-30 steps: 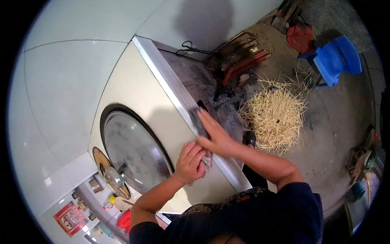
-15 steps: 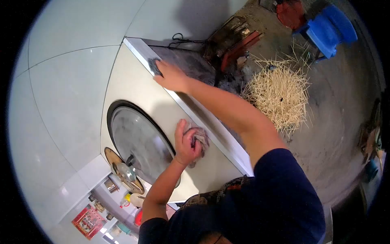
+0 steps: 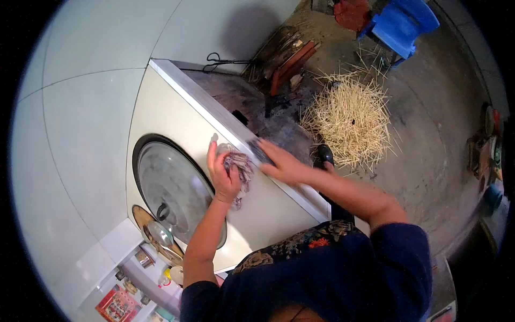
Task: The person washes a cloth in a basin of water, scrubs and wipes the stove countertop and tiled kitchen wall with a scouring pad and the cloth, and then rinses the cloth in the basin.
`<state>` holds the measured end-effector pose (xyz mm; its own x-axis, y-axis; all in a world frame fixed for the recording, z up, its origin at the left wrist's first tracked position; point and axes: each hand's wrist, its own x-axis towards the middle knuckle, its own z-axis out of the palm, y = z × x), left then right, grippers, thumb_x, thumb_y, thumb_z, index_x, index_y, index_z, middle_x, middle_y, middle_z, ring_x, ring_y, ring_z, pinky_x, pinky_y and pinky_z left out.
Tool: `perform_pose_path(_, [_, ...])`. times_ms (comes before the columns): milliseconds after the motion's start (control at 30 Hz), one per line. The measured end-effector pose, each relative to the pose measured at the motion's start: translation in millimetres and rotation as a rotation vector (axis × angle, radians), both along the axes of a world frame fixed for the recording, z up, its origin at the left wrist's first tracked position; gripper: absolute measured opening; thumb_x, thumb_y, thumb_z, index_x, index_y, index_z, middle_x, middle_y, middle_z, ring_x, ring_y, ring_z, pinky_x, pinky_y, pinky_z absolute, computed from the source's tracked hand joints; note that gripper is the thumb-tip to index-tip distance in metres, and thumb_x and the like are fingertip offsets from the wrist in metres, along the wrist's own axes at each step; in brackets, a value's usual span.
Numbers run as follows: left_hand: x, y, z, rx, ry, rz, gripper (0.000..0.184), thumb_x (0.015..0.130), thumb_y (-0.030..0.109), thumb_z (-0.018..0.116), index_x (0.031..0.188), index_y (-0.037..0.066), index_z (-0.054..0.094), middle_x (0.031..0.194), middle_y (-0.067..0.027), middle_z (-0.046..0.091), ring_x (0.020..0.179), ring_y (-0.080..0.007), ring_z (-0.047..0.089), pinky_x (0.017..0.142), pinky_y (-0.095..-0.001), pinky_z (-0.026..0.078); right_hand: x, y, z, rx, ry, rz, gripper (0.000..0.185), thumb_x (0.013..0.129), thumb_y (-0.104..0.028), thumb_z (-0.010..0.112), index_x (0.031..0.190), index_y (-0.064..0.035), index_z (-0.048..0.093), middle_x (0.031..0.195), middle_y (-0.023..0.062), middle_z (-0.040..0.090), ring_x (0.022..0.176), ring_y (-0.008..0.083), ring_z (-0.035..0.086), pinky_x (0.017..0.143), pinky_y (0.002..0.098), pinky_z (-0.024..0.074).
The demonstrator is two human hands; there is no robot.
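Note:
My left hand (image 3: 225, 180) rests on the cream-coloured stove top (image 3: 167, 110), its fingers curled over a crumpled, greyish patterned cloth (image 3: 243, 170). Just to the right, my right hand (image 3: 285, 165) presses a dark scouring pad (image 3: 258, 152) against the silvery edge strip (image 3: 199, 107) of the stove top. That hand is a little blurred, and its fingers partly cover the pad. Left of the cloth, a large round metal lid (image 3: 174, 185) with a black knob sits in a dark-rimmed opening.
A wooden lid (image 3: 140, 216) and a glass lid (image 3: 160, 234) lie beyond the big lid. On the floor to the right are a straw pile (image 3: 354, 121), a blue chair (image 3: 403, 27) and black tongs (image 3: 228, 61). A tiled wall (image 3: 86, 123) borders the left side.
My right hand has slid the pad along the edge strip from the far end toward my body. My left hand stays on the cloth; the view has shifted slightly.

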<state>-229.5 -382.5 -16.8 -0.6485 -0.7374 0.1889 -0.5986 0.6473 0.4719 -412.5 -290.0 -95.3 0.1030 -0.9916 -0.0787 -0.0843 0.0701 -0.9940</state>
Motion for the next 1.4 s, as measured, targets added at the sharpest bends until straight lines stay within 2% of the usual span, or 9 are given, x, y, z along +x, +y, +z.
perform_pose_path(233, [-3,3,-3,-0.065,-0.001,0.031,0.035,0.084,0.007,0.047,0.116,-0.007,0.047,0.14,-0.0273,0.033,0.124,-0.0383,0.039,0.103,-0.0422,0.033,28,-180,3,-0.004,-0.05,-0.104,0.07,0.081,-0.038,0.054,0.133,0.0063,0.038,0.137,0.0267,0.04,0.128,0.0367,0.039,0.105,0.0391,0.0324])
perform_pose_path(500, [-10,3,4,-0.071,-0.021,0.037,0.03,0.081,0.005,0.05,0.11,-0.004,0.052,0.136,-0.023,0.041,0.126,-0.0402,0.038,0.105,-0.0448,0.03,7,22,8,-0.029,0.095,-0.137,0.066,0.083,-0.033,0.056,0.134,0.0056,0.039,0.136,0.0271,0.041,0.127,0.0373,0.04,0.106,0.0413,0.0311])
perform_pose_path(600, [-11,2,6,-0.075,-0.045,0.048,0.03,0.08,0.003,0.052,0.11,-0.002,0.053,0.135,-0.0212,0.042,0.126,-0.0387,0.038,0.106,-0.0443,0.03,-22,59,35,0.292,-0.037,-0.045,0.063,0.085,-0.031,0.057,0.134,0.0042,0.039,0.133,0.0239,0.047,0.124,0.0332,0.044,0.105,0.0395,0.0335])
perform_pose_path(767, [-6,6,3,-0.088,-0.05,0.083,0.032,0.079,0.003,0.055,0.11,0.0,0.053,0.134,-0.0207,0.042,0.126,-0.038,0.039,0.106,-0.0437,0.032,-81,54,40,0.756,-1.264,-0.513,0.041,0.09,-0.024,0.054,0.121,0.0018,0.053,0.113,0.0159,0.062,0.105,0.0297,0.059,0.094,0.0398,0.0456])
perform_pose_path(900, [-10,15,17,-0.246,-0.062,0.093,0.034,0.08,0.006,0.057,0.113,0.001,0.054,0.131,-0.0194,0.044,0.122,-0.0387,0.041,0.105,-0.0467,0.032,-103,59,84,0.592,-1.433,-0.29,0.041,0.089,-0.031,0.048,0.111,0.001,0.059,0.106,0.0145,0.065,0.093,0.0284,0.064,0.086,0.0433,0.0501])
perform_pose_path(967, [-12,34,19,-0.236,0.178,0.064,0.037,0.084,0.018,0.057,0.117,0.001,0.053,0.125,-0.0184,0.049,0.119,-0.0371,0.045,0.104,-0.0467,0.032,-92,60,99,0.594,-1.401,-0.301,0.041,0.088,-0.033,0.045,0.109,-0.0006,0.061,0.105,0.0138,0.066,0.09,0.028,0.065,0.084,0.0429,0.0508])
perform_pose_path(1167, [-10,131,46,0.955,0.822,0.208,0.04,0.086,0.015,0.065,0.119,-0.001,0.05,0.109,-0.0084,0.06,0.098,-0.0175,0.058,0.09,-0.0326,0.045,-3,59,119,0.607,-1.208,-0.15,0.04,0.089,-0.032,0.045,0.11,-0.0013,0.06,0.101,0.013,0.067,0.085,0.0261,0.066,0.08,0.0416,0.0525])
perform_pose_path(1333, [82,193,74,0.997,1.18,0.598,0.035,0.084,0.006,0.062,0.117,-0.001,0.051,0.107,-0.0061,0.06,0.095,-0.0136,0.057,0.088,-0.0308,0.046,68,48,168,0.226,0.066,-0.034,0.052,0.093,-0.032,0.047,0.134,-0.0004,0.044,0.133,0.0192,0.049,0.124,0.0289,0.047,0.105,0.0425,0.0351])
perform_pose_path(1400, [135,221,80,0.97,1.245,0.654,0.035,0.084,0.005,0.06,0.117,-0.001,0.051,0.106,-0.0062,0.06,0.094,-0.0142,0.058,0.086,-0.0312,0.047,68,4,133,-0.271,0.451,-0.075,0.049,0.088,-0.022,0.053,0.13,0.0019,0.046,0.13,0.0217,0.051,0.126,0.0321,0.044,0.106,0.05,0.0317])
